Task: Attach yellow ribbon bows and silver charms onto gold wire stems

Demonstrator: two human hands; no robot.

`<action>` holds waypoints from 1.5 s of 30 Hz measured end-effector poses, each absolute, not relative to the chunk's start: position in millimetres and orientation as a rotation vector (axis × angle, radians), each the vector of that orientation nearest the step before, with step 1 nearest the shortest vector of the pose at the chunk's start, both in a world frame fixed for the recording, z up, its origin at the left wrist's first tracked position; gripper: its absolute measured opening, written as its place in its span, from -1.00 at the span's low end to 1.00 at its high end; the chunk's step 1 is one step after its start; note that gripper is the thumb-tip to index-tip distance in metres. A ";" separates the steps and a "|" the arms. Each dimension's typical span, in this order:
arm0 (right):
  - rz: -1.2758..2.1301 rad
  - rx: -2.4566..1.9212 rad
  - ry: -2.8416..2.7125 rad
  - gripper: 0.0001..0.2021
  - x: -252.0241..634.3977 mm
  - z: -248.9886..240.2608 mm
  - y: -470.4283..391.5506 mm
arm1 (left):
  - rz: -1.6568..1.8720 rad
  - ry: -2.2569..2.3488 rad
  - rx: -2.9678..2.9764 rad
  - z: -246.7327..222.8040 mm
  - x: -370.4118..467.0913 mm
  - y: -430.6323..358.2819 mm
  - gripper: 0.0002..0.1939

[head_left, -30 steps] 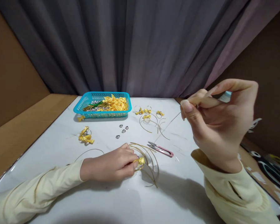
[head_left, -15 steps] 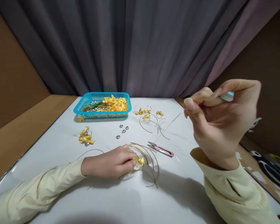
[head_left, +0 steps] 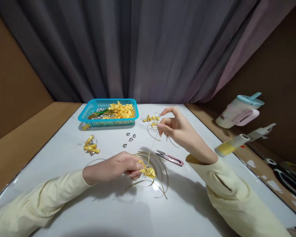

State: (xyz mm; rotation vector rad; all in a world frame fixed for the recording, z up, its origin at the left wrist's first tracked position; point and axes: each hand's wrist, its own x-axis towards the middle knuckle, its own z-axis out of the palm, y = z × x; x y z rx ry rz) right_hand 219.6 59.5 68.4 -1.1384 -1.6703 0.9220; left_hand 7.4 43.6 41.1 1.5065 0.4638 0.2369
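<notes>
Yellow satin ribbon bow: at four o'clock from the left hand, the nearer one, whose grip pinches its edge.
Thin pale thread: long axis rising from the bow toward one o'clock.
Right hand: grip narrow on the thread's far end, bow toward seven o'clock.

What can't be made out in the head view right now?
In the head view:
- Thread: upper end, hidden by the right hand.
- Yellow bow: pinched part, covered by the left hand.
- Blue basket: floor, under yellow bows and silver pieces.
- Right sleeve: cut off by the bottom edge.
</notes>
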 end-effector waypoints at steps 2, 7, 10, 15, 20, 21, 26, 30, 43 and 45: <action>0.999 -1.198 -1.675 -0.77 217.8 60.4 64.8 | 0.243 0.456 1.437 41.2 6.2 43.0 -0.67; 1.012 -1.264 -1.674 -0.76 218.5 52.6 71.5 | 0.260 0.422 1.344 41.0 6.6 42.5 -0.67; 0.991 -1.278 -1.662 -0.75 218.4 52.2 72.0 | 0.266 0.418 1.323 41.2 7.6 42.8 -0.68; 1.119 -1.199 -1.420 -0.73 213.2 53.0 69.6 | 0.253 0.476 1.410 43.3 7.5 42.5 -0.68; 1.708 -1.005 -0.856 -0.90 210.3 55.6 68.4 | 0.228 0.477 1.415 43.9 6.4 41.2 -0.66; 1.784 -0.979 -0.754 -0.86 210.3 56.5 68.5 | 0.232 0.465 1.385 43.1 6.5 41.3 -0.67; 1.937 -0.895 -0.643 -0.73 210.6 64.9 66.0 | 0.259 0.420 1.169 38.0 9.1 44.6 -0.68; 1.855 -1.055 -0.970 -0.89 212.0 73.1 58.4 | 0.256 0.396 1.073 39.1 10.2 46.7 -0.67; 1.293 -1.037 -2.539 -0.91 209.0 83.7 32.4 | 0.101 0.525 1.360 62.0 5.7 40.8 -0.66; 1.290 -1.003 -2.522 -0.85 208.1 85.1 31.0 | 0.080 0.562 1.423 64.3 4.7 37.9 -0.66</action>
